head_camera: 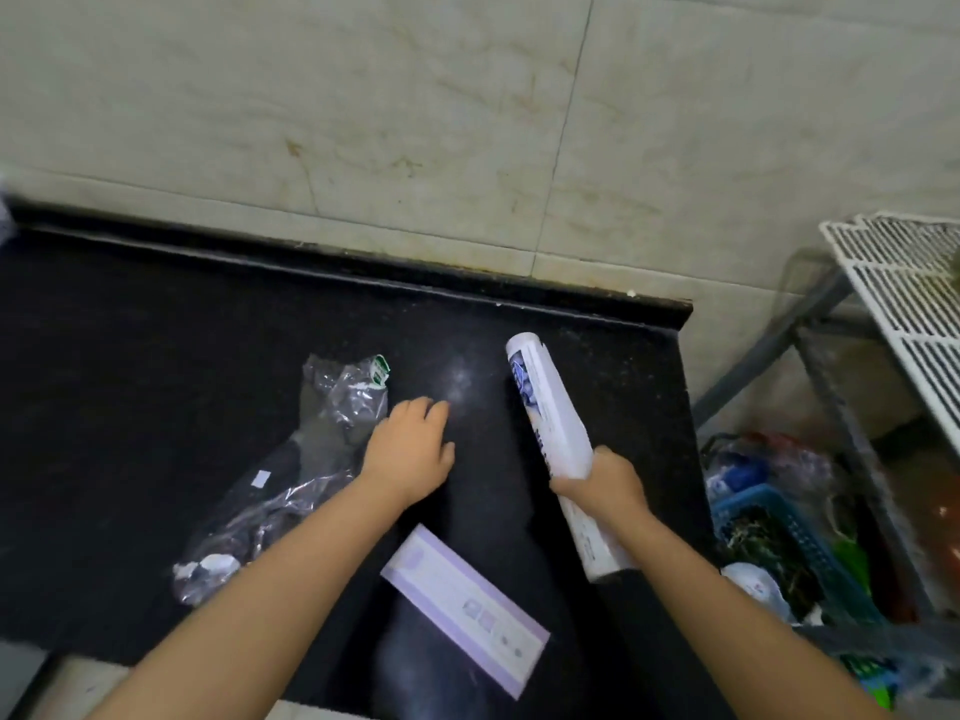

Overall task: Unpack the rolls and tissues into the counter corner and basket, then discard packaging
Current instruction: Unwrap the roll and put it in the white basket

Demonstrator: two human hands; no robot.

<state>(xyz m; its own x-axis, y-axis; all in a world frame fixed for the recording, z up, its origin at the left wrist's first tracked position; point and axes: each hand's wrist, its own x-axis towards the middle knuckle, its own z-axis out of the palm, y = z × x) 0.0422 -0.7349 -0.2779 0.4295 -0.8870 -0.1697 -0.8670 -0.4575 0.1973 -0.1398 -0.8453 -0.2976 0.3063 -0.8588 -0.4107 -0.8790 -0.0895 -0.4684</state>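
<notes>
My right hand (608, 478) is shut around the middle of a long white roll (545, 407) with blue print, held tilted above the black counter (130, 381), its far end pointing toward the wall. My left hand (410, 446) hovers palm down, fingers loosely apart, right beside a crumpled clear plastic wrapper (311, 449) lying on the counter. A flat white and lilac pack (465, 600) lies near the counter's front edge, between my forearms.
A tiled wall rises behind the counter. Past the counter's right end stand a blue basket (795, 543) with dark contents, plastic bags (758, 459), and a metal stand with a white slatted rack (904, 298).
</notes>
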